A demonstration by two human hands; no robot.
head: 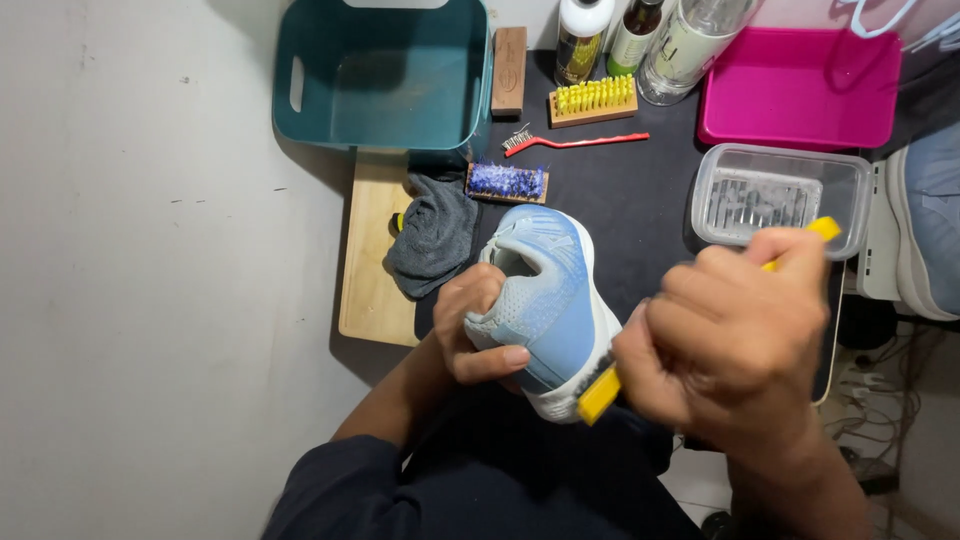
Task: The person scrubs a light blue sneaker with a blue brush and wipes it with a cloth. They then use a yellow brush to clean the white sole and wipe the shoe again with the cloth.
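Right hand (730, 350) fisted on one yellow brush (600, 393); left hand (478, 330) clasps one blue shoe (550, 300).

Both hands are clenched: left hand (478, 325) thumb outstretched, right hand (725, 340) fisted.

shoe (545, 300) sitting mid-mat, cloth (432, 235) lying left of it, bin (380, 75) behind, tub (780, 195) sitting right

You have one light blue shoe (545, 300) in front of you and five brushes: one yellow brush (605, 392), one with yellow bristles (594, 98), one with blue bristles (506, 182), one red (570, 142), one plain wooden (509, 70). You see three bottles (640, 35), three containers, one grey cloth (435, 235).
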